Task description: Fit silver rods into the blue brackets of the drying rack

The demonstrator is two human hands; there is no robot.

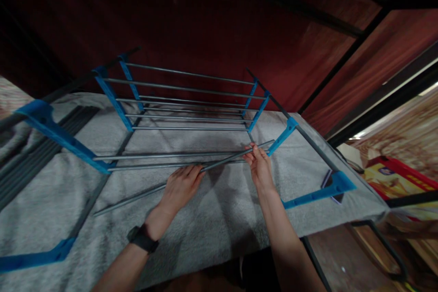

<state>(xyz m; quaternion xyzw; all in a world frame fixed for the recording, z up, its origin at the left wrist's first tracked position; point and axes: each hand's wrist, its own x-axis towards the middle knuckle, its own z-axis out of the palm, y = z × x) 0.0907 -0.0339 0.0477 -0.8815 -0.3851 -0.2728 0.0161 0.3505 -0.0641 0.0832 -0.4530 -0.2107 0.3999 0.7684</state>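
A loose grey metal rod [130, 199] slants across the front of a rack frame. Around its middle my left hand [183, 185] is closed, with a dark watch on that wrist. Closer to the rod's right end, my right hand [258, 162] pinches it between thumb and fingers. That end lies beside a blue plastic bracket [282, 137] on the frame's right side. Facing it on the left is another blue bracket [68, 139]. Two rods [153, 156] run from this left bracket toward the right one; my right hand partly hides their right ends.
Farther back, several crossbars [191, 87] join more blue brackets. Several loose grey rods [37, 155] lie on the grey cloth [219, 219] at left. A small dark flat object [337, 198] lies under the front right bracket [318, 191]. A red and yellow box [398, 175] sits beyond the right edge.
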